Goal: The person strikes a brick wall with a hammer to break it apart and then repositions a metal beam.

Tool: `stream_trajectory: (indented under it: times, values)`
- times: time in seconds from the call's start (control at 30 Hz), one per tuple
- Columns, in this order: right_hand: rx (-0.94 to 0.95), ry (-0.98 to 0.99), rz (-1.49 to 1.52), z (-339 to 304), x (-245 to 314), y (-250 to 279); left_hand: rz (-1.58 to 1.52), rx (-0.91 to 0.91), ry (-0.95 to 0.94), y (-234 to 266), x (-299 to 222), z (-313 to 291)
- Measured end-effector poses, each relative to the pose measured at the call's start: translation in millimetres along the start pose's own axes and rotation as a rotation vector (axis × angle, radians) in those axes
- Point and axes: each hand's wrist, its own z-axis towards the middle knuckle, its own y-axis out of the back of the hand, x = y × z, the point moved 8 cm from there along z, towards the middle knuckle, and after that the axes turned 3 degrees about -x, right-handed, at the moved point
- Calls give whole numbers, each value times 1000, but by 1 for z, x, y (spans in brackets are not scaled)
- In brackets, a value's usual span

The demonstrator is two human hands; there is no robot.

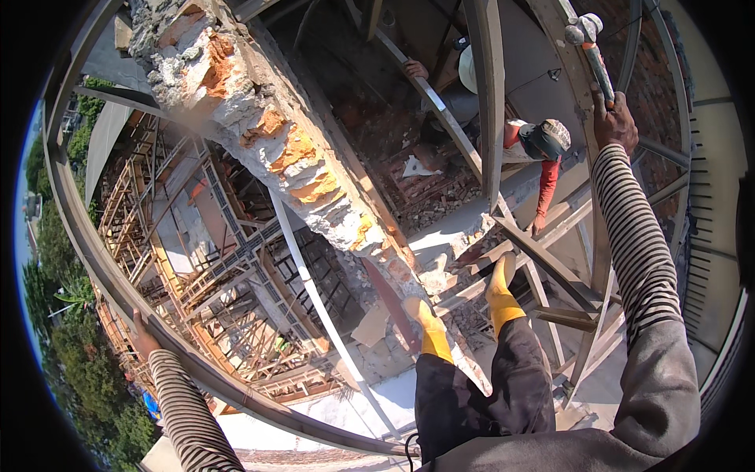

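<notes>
My right hand (615, 126) is raised at the upper right, closed round the handle of a hammer (599, 69). The hammer's blunt metal head points up, close to a steel beam. At the lower left my left hand (144, 337) grips the edge of a long metal beam (118, 287), which looks curved in this view. Between my arms runs a broken wall top (295, 161) with rough grey mortar and exposed orange brick. My feet, in yellow boots (437, 340), are set apart, one at the wall's near end and the other by the beams to its right.
Below right, a person in a cap and red sleeve (548, 185) reaches toward the beams. Another person in a pale helmet (469, 71) has a hand on a slanted steel bar (440, 110). Far below left stands timber scaffolding (228, 307); a white pole (314, 295) crosses before it.
</notes>
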Motion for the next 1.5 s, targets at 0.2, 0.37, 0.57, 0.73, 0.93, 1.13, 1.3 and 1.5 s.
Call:
stream_trajectory:
  times: [0.2,0.37,0.57,0.73,0.93,1.13,1.3,1.5]
  values:
    - [-43,14,-23,3,-6,-3,-140,246,129,-21,-15,-27]
    - [-61,31,-35,11,-7,-7,-196,157,200,-18,-11,-36]
    - [19,-19,-44,10,-12,-15,-90,80,224,-10,-13,-37]
    - [56,26,-10,9,-14,-15,70,17,211,-11,-21,-41]
    - [-10,106,21,5,-20,-17,111,-97,72,-2,-10,-17]
    - [-46,180,29,2,-14,-18,-83,58,178,-4,-8,-23]
    - [-199,544,257,-40,29,80,-114,115,200,-23,-10,-23]
    - [575,216,741,-169,-32,2,-77,102,219,0,-10,-31]
